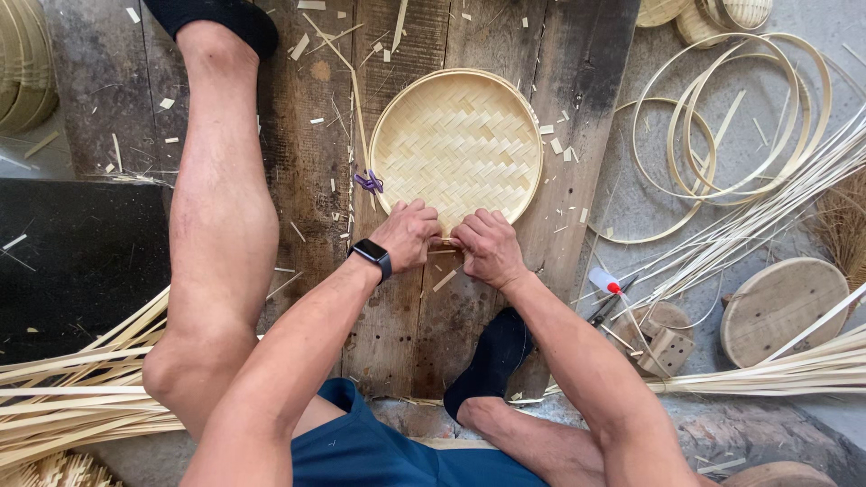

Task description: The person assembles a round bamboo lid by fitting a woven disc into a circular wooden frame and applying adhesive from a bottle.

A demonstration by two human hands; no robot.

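Observation:
A round woven bamboo tray (456, 144) lies flat on dark wooden planks (307, 153). My left hand (408, 234), with a black watch on the wrist, and my right hand (488, 246) both grip the tray's near rim, knuckles almost touching. A purple tie (369, 182) is knotted on the rim's left side. A thin bamboo strip (354, 90) runs along the rim there. My left leg (221, 207) stretches out beside the tray, and my right foot in a black sock (492, 358) is tucked under my right forearm.
Bamboo hoops (731, 117) lie on the concrete at the right, with long bamboo strips (767, 225) crossing below them. A round wooden disc (783, 307), a small bottle with a red cap (605, 282) and a wooden block (666, 347) sit nearby. More strips (72, 397) are piled at lower left.

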